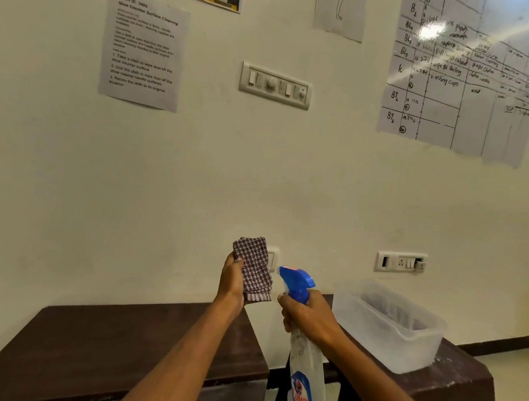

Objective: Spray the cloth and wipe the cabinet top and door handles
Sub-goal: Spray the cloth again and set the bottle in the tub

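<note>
My left hand [233, 281] holds a folded brown-and-white checked cloth [253, 267] upright in front of the wall. My right hand [306, 314] grips a clear spray bottle [305, 374] by the neck. Its blue trigger head [296, 283] points left at the cloth, a few centimetres from it. Below my arms lies the dark brown cabinet top [119, 340]. The cabinet's door handles are out of view.
A translucent plastic tub [389, 327] stands on a dark brown plastic table [452, 376] to the right of the cabinet. Switch plates [275, 85], a socket plate [400, 262] and taped paper sheets [144, 48] hang on the cream wall.
</note>
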`<act>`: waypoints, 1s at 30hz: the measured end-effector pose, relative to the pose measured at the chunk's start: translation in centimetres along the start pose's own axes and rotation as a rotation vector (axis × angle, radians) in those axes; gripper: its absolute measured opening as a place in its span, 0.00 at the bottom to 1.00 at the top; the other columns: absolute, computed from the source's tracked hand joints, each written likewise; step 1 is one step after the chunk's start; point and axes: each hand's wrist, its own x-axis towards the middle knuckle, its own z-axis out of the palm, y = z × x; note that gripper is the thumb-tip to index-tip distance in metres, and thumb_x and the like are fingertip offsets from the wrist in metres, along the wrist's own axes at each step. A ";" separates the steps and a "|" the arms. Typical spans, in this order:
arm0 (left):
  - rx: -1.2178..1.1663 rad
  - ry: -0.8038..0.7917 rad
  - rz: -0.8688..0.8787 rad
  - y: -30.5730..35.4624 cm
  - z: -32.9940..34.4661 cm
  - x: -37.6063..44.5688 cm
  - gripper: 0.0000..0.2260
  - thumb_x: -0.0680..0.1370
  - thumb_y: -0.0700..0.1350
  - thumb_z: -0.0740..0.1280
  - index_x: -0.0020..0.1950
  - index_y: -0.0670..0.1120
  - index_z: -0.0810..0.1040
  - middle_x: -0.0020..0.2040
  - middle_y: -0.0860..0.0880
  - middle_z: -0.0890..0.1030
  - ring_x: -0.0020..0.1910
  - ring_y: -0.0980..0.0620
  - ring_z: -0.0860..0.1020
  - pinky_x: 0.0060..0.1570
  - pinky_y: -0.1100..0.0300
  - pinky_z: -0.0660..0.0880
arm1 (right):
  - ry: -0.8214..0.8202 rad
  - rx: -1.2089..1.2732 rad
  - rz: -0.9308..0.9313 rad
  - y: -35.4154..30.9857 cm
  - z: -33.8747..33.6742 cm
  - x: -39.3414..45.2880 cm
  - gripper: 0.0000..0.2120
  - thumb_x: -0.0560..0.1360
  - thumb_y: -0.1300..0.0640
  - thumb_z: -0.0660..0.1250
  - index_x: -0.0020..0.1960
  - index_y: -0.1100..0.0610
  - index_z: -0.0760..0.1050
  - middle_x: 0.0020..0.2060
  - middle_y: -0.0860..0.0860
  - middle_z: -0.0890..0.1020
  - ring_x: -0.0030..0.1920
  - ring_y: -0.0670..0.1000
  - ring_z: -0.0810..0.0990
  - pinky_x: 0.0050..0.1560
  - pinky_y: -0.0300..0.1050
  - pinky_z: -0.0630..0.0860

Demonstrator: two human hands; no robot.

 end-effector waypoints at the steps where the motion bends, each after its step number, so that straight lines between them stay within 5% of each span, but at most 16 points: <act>1: -0.001 0.002 0.002 0.0 0.0 0.0 0.16 0.83 0.40 0.51 0.69 0.43 0.68 0.58 0.42 0.75 0.45 0.49 0.78 0.38 0.55 0.76 | -0.014 0.006 -0.009 0.1 0.1 -0.2 0.09 0.75 0.56 0.66 0.43 0.62 0.75 0.29 0.54 0.77 0.30 0.50 0.77 0.38 0.43 0.78; 7: 0.008 0.007 0.013 0.0 0.3 0.1 0.16 0.82 0.39 0.50 0.69 0.43 0.68 0.59 0.41 0.75 0.44 0.50 0.78 0.39 0.56 0.75 | -0.126 0.050 -0.019 0.5 1.0 -0.8 0.08 0.75 0.57 0.65 0.40 0.61 0.74 0.28 0.53 0.76 0.31 0.52 0.77 0.39 0.45 0.78; 15: 0.029 0.003 0.005 -0.3 0.1 0.5 0.17 0.83 0.40 0.50 0.70 0.44 0.67 0.61 0.42 0.75 0.48 0.48 0.78 0.47 0.51 0.76 | -0.050 0.049 0.013 1.7 0.0 -1.1 0.10 0.75 0.57 0.67 0.44 0.65 0.75 0.28 0.53 0.77 0.30 0.51 0.77 0.39 0.45 0.79; 20: 0.014 0.001 0.003 -0.6 0.4 0.3 0.15 0.82 0.40 0.51 0.66 0.45 0.69 0.52 0.46 0.78 0.45 0.50 0.79 0.38 0.56 0.76 | -0.067 -0.010 0.035 2.2 -0.7 -1.4 0.07 0.75 0.58 0.66 0.40 0.60 0.73 0.28 0.53 0.77 0.30 0.50 0.77 0.39 0.45 0.79; 30: 0.024 -0.053 -0.017 -1.9 1.9 -0.1 0.16 0.82 0.40 0.51 0.68 0.44 0.69 0.50 0.47 0.79 0.46 0.49 0.79 0.40 0.54 0.77 | -0.024 0.035 0.020 1.3 -1.4 -0.8 0.07 0.74 0.59 0.66 0.39 0.60 0.73 0.28 0.53 0.75 0.30 0.51 0.76 0.37 0.43 0.77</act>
